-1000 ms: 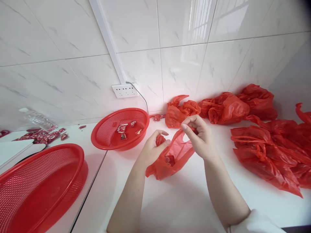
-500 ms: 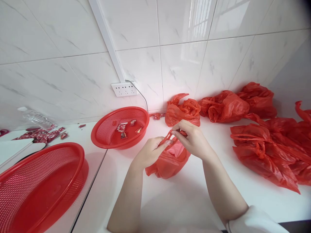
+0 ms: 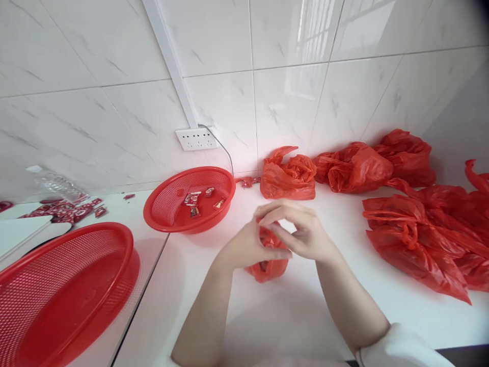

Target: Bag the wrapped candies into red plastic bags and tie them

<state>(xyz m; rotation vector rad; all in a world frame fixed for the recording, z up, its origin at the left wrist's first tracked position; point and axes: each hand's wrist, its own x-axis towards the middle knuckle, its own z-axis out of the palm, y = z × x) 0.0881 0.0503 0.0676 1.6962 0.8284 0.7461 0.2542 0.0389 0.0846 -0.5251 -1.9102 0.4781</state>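
Left hand (image 3: 242, 247) and right hand (image 3: 307, 234) overlap above red plastic bag (image 3: 269, 271) on counter (image 3: 183, 290); fingers (image 3: 296, 216) curved, blurred, grip cannot be determined.

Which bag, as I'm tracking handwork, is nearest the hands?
The small bag at the left hand and right hand; other bags lie farther back or farther right.

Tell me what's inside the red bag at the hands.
The red bag shows a small dark patch, possibly a wrapped piece. Anything else inside is hidden by the bag's folds and the left hand.
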